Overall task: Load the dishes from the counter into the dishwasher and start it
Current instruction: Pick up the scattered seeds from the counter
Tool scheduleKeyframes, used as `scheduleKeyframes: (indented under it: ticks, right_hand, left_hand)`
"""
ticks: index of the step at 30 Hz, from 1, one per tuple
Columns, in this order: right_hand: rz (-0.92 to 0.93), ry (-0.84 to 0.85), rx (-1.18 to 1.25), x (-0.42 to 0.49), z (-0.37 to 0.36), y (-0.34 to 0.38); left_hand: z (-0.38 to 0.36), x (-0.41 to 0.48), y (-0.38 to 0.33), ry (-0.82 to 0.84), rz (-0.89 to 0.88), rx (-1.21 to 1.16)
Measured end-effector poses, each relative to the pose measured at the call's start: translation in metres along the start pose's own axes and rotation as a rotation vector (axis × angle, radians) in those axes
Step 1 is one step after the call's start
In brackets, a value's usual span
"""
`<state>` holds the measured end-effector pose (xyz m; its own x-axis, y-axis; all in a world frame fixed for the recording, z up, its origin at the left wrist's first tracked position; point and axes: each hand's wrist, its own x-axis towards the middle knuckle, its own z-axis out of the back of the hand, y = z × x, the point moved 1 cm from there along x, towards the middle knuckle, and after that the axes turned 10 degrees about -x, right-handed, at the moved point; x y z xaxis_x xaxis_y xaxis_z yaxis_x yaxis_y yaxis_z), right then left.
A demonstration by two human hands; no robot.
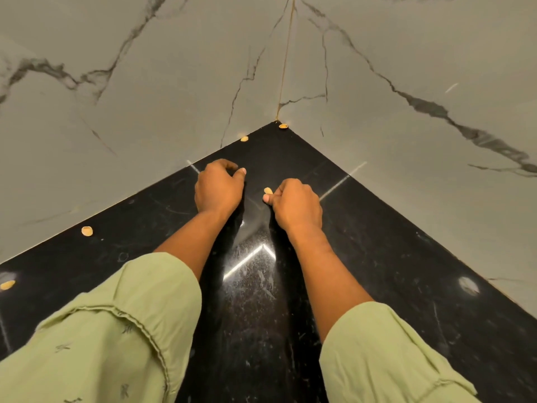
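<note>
Surface [377, 257] near its back corner: right grip [293, 205] pinches a shell [268, 190]; left grip [219, 184] curled, contents hidden.

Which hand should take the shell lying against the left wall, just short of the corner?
Left. The left hand lies nearest that shell, its thumb pointing toward it. The right hand sits farther off and its grip already seems to pinch another shell.

Right hand [293, 203] pinches a shell [267, 190] over black counter [377, 242].
</note>
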<state>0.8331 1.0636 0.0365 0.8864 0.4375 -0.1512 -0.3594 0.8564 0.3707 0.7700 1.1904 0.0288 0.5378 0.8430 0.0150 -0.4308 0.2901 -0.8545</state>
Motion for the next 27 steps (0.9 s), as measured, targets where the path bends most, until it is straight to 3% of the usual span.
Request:
scheduleKeyframes:
  ticks: [5,13,21,27]
  right_hand:
    - [0.051,0.003,0.024,-0.004,0.005,0.001]
    - [0.223,0.048,-0.129,0.003,0.006,-0.001]
    - [0.478,-0.028,-0.577,0.001,0.005,0.010]
    - [0.518,0.017,-0.578,0.007,0.008,0.017]
  left_hand:
    - [0.007,-0.004,0.009,0.054,0.044,-0.183]
    - [0.004,0.000,0.009,0.072,0.118,-0.259]
    - [0.007,0.005,0.002,0.141,0.204,-0.368]
    - [0.006,0.005,0.005,0.123,0.176,-0.309]
